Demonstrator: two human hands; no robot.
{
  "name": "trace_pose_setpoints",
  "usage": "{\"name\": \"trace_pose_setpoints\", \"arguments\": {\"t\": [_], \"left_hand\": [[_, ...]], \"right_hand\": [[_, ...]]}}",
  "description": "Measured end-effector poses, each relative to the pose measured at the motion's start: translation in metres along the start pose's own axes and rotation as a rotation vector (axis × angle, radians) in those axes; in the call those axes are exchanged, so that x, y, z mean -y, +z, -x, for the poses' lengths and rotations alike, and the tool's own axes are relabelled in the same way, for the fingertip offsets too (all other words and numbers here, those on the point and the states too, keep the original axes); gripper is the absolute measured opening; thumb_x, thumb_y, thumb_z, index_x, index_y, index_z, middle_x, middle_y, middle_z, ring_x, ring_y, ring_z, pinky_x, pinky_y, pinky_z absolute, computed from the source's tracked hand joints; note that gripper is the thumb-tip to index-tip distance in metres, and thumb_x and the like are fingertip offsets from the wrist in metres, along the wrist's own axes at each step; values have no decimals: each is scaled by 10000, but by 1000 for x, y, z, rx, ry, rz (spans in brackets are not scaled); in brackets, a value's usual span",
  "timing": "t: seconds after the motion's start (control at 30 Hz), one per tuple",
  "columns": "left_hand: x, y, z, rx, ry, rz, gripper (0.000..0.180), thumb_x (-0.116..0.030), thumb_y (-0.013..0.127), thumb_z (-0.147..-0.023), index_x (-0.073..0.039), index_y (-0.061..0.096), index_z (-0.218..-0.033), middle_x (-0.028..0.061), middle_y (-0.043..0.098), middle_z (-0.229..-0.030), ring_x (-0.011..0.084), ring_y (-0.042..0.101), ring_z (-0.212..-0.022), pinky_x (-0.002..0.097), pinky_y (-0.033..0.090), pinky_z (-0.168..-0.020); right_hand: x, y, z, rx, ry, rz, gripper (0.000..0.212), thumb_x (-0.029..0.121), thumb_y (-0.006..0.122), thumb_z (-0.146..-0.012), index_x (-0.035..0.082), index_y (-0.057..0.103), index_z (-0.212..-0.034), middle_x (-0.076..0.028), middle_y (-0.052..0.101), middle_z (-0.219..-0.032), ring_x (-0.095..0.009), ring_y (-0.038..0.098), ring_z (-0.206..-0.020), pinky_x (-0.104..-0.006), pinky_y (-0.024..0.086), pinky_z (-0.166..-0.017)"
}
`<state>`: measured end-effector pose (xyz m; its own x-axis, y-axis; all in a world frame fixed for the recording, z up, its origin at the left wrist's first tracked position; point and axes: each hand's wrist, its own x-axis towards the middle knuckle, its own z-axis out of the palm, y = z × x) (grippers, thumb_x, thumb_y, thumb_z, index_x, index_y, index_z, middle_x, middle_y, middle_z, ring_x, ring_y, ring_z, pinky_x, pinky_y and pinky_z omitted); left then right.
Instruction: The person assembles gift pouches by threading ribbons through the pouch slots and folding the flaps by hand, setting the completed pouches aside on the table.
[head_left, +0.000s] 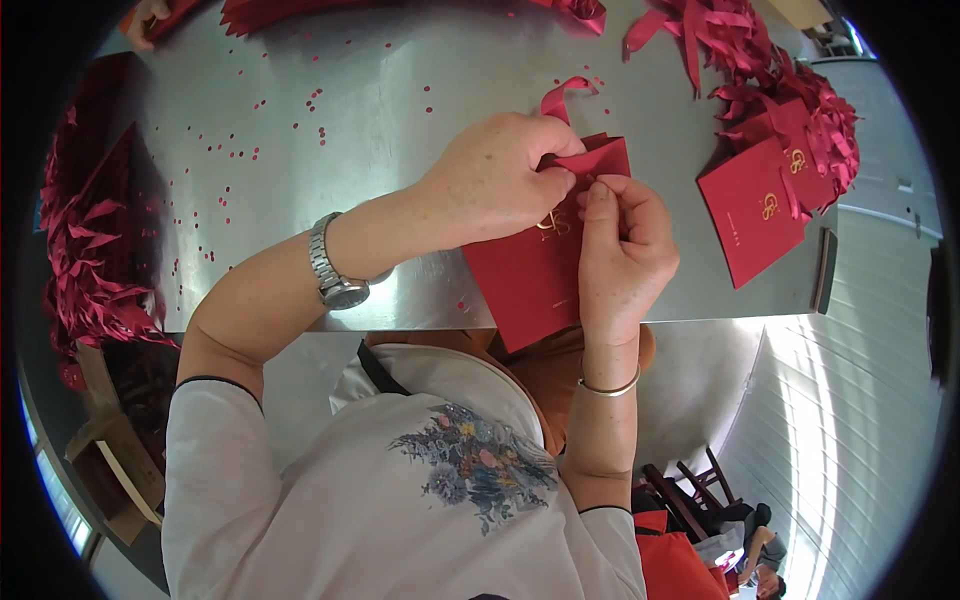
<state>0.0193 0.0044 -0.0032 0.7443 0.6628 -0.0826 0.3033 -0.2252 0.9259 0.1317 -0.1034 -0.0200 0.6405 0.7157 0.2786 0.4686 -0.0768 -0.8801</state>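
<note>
1. From my end, I see one red paper gift bag (520, 285) at the near edge of the metal worktable (400, 110), under both hands; its btm corner pokes past that edge.
2. Bag looks matte, deep red, w/ crisp straight sides. It lies at a slant, mouth toward far R, btm toward me; gusset fold shows at the mouth's R end.
3. Gold emblem (553, 222) on the front is partly hidden by left thumb; a tiny line of gold print sits lower down.
4. Glossy red ribbon (565, 92) curls up beyond the mouth, just behind the left knuckles.
5. Left hand (500, 178) pinches the bag's mouth btwn thumb & curled fingers. Steel wristwatch (340, 270) on that wrist.
6. Right hand (630, 235) is closed, thumb tip against forefinger, at the bag's front nr the mouth; can't tell if paper or ribbon is btwn the tips. Thin bangle (610, 388) on that wrist.
7. R side of table: more red bags (750, 215), same gold emblem, beside a heap of loose-looking ribbons (715, 30).
8. L side: dark red pile w/ ribbon ends (95, 240) hanging over.
9. Small red paper dots (227, 190) scattered across the metal, mostly L of the bag.
10. Far L corner: co-worker's hand (147, 20) nr red paper.
</note>
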Motion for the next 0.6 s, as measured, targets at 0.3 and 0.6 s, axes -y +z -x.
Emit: {"name": "trace_pose_setpoints", "arguments": {"t": [0.3,0.6], "left_hand": [[-1,0,4,13,84,-89,226,-4,586,-845,19,633,-1065,122,680,-895,185,649,-801,291,504,-726],[0,0,-2,25,142,-271,235,0,580,-785,4,630,-1015,173,674,-860,300,657,-761,358,512,-682]], "right_hand": [[2,1,-2,2,-50,79,48,37,678,-853,19,670,-896,-66,679,-758,-119,626,-628,-259,515,-607],[8,1,-13,52,-431,437,40,46,649,-817,67,628,-843,-78,627,-679,-252,610,-569,-353,492,-512]]}}
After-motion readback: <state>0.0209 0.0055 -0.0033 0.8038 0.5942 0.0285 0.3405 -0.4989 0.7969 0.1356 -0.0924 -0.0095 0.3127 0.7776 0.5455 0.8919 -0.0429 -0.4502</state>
